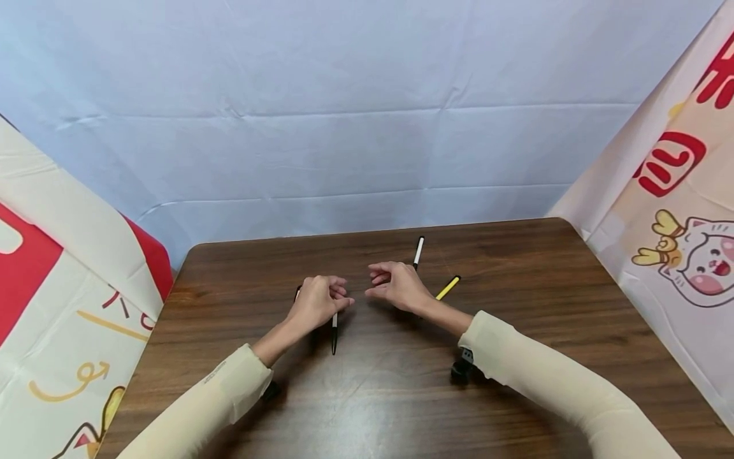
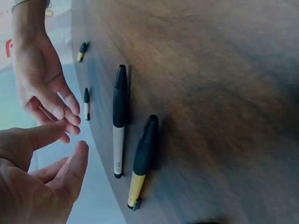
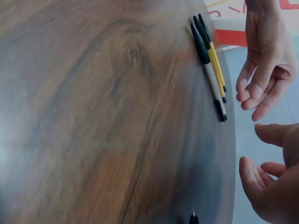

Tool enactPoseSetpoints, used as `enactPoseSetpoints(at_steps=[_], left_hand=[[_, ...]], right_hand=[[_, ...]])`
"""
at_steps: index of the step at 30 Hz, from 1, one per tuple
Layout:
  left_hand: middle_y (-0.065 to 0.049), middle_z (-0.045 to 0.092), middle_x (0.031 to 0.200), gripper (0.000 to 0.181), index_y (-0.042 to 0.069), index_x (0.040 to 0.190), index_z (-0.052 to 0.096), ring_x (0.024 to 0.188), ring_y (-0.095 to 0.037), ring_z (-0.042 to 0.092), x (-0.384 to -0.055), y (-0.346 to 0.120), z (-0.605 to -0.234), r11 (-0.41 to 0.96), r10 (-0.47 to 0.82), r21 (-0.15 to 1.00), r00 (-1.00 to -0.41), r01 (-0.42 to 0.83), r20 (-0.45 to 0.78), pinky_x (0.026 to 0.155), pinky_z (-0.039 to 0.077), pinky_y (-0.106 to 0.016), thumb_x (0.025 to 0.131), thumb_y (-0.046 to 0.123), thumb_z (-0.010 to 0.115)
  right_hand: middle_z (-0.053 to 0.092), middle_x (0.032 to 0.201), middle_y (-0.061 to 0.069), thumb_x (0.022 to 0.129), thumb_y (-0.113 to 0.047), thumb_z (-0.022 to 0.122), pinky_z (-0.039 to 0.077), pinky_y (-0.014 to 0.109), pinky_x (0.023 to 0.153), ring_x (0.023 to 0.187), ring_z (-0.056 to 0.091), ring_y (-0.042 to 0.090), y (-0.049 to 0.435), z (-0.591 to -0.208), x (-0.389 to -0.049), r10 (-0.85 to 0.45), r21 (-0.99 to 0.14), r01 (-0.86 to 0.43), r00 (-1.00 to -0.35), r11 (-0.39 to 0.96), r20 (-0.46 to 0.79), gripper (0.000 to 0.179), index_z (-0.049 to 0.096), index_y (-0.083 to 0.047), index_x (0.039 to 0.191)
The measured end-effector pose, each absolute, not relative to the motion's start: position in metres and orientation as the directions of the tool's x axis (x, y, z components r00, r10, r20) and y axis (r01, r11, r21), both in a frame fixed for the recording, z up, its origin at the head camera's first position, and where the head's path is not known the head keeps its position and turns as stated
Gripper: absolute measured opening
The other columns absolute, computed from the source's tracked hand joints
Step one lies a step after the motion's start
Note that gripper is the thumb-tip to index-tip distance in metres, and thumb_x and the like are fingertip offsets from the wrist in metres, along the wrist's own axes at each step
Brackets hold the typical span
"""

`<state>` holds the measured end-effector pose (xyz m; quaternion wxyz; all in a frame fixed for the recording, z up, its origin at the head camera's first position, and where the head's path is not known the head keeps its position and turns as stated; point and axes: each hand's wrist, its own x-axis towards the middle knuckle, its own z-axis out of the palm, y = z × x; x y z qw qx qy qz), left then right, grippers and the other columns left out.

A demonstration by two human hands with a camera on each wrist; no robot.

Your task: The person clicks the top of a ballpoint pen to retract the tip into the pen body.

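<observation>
My left hand (image 1: 317,299) hovers over the table's middle, fingers loosely bent and holding nothing. Beneath it lies a white pen with a black grip (image 1: 335,324), partly covered by the hand in the head view. A yellow-and-black pen (image 2: 140,163) lies beside that white pen (image 2: 118,140) in the left wrist view. Facing the left hand, with a small gap between the fingertips, is my right hand (image 1: 399,288), also relaxed and holding nothing. Another white-and-black pen (image 1: 419,250) lies just behind it, and a yellow pen (image 1: 448,287) lies to its right, its lower end hidden.
The pens lie on a dark brown wooden table (image 1: 367,395). A pale blue cloth (image 1: 367,153) hangs behind its far edge, with printed cloths (image 1: 688,223) at the sides. A black camera (image 1: 462,368) is strapped under the right sleeve.
</observation>
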<state>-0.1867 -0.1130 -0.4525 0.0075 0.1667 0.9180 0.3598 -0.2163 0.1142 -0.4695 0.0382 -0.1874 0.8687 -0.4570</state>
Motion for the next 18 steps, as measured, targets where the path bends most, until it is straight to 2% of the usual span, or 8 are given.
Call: enactPoseSetpoints(at_steps=[10,18], left_hand=[[-0.011,0.081,0.098,0.036,-0.003,0.121,0.076,0.087,-0.021,0.079,-0.196,-0.103,-0.448,0.677,0.318,0.672,-0.943,0.301,0.101,0.078,0.065,-0.036,0.091,0.015,0.086],[-0.010,0.080,0.098,0.036,-0.004,0.122,0.076,0.087,-0.021,0.078,-0.203,-0.094,-0.447,0.640,0.309,0.722,-0.948,0.263,0.071,0.077,0.065,-0.035,0.092,0.014,0.085]], right_hand=[[0.075,0.122,0.021,0.089,-0.011,0.088,0.063,0.039,0.089,0.104,0.076,0.028,0.134,-0.465,-0.219,-0.323,-0.804,-0.275,-0.940,0.527,0.110,0.056,0.067,0.005,0.138],[0.075,0.121,0.021,0.089,-0.012,0.088,0.063,0.039,0.089,0.104,0.076,0.029,0.151,-0.465,-0.221,-0.296,-0.792,-0.264,-0.949,0.550,0.110,0.056,0.066,0.005,0.138]])
